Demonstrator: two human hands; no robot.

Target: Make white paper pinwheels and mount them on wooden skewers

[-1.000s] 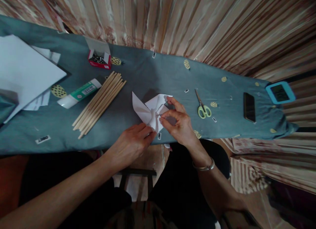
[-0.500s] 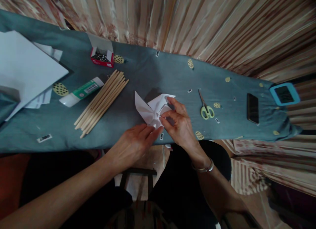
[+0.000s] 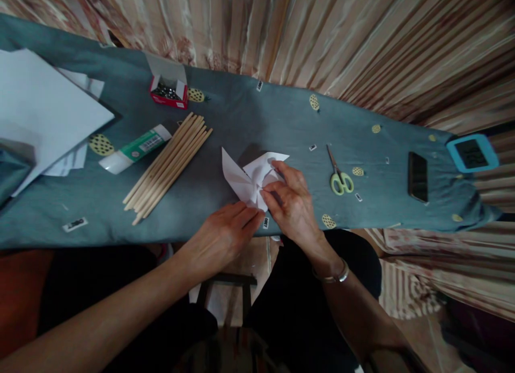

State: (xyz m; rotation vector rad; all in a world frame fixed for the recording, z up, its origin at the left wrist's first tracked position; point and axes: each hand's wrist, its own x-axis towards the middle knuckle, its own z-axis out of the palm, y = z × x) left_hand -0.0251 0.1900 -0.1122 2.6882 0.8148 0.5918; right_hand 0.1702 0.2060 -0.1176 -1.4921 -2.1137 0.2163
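One near edge of the paper is touched by the left hand, grip unclear; its middle is clamped between thumb and forefinger of the right hand. Inward folding is apparently being done; a steady pinch seems called for. Paper white, creased, points spread, set near table's front edge. Red box seen farther back.

The white, pinwheel-shaped folded paper lies at the centre of the frame, one pointed blade towards the upper left, another towards the upper right; its folds seem gathered at the middle, partly hidden.
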